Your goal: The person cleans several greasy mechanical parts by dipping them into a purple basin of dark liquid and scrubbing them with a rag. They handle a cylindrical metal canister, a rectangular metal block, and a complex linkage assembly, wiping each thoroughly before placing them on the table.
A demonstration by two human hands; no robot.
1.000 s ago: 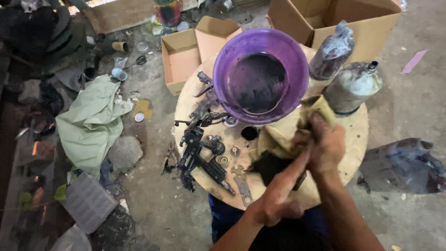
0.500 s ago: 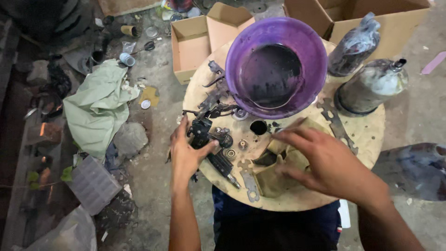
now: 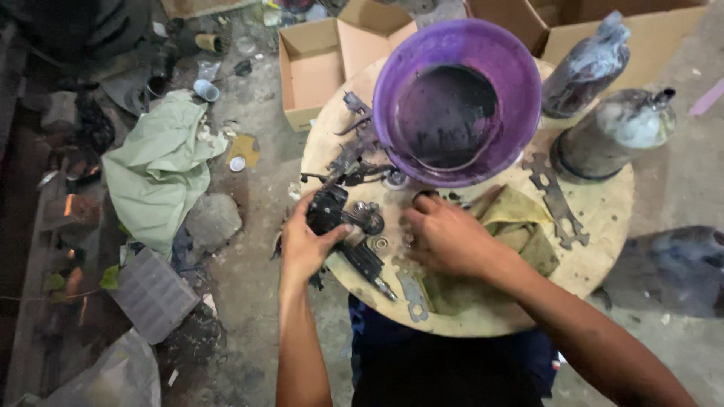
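Table point(image 3: 596, 249), round and wooden, fills the centre and right of the frame. On it and about it, in falling order of size:

- Basin point(image 3: 385, 98), purple, dark liquid inside, top centre of the table.
- Cloth point(image 3: 154, 169), pale green, crumpled on the floor at left.
- Boxes point(image 3: 317, 71), open cardboard, upper centre behind the table.
- Canister point(image 3: 615, 132), grimy, lying at the table's right edge; a stained bottle point(image 3: 588, 64) just above it.
- Rag point(image 3: 520, 222), yellowish, right of centre, partly under my right wrist.
- Gun body point(image 3: 332, 211), black and greasy, at the table's left edge below the basin, its stem running down and right.
- Wrench point(image 3: 554, 200), flat and multi-holed, between rag and canister.
- Rings point(image 3: 381, 243), small metal parts, loose between my two hands.

My left hand point(image 3: 305, 245) is closed round the gun body, thumb across its top, fingers wrapped underneath from the table's edge. My right hand point(image 3: 445, 237) lies knuckles up, fingertips bent down onto the board near the rings; whether they pinch anything I cannot tell, since the hand covers them.

Step in hand, as I judge it: taking hold of the gun body while the right hand sorts among the small parts. Lifting it would call for a firm grip on slick metal and clearance from the rings and the basin's rim.
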